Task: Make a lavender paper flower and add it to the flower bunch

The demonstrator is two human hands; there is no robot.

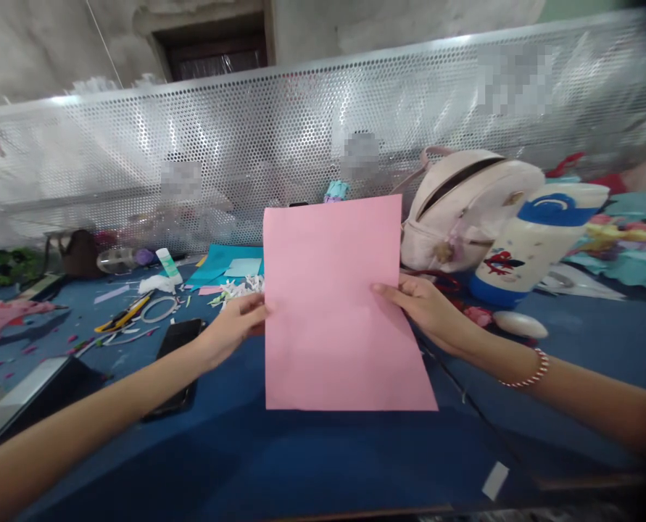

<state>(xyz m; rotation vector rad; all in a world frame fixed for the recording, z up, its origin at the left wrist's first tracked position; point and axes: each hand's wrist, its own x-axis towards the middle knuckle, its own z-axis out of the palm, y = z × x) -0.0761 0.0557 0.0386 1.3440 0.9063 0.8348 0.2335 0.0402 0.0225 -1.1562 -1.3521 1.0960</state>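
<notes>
A pink sheet of paper [333, 304] is held upright above the blue table top [312, 464], facing me. My left hand [235, 326] pinches its left edge about halfway up. On the opposite edge, my right hand [425, 308] grips with the thumb in front and the fingers behind; a bead bracelet [526, 373] is on that wrist. Both hands are closed on the sheet.
A black phone [175, 355] lies left of the sheet, with tape rings, a yellow cutter [121, 315], paper scraps and teal paper [219, 264] behind. At right stand a pale backpack [464, 206] and a blue-and-white bottle [529, 243]. A perforated metal screen [279, 145] bounds the far side.
</notes>
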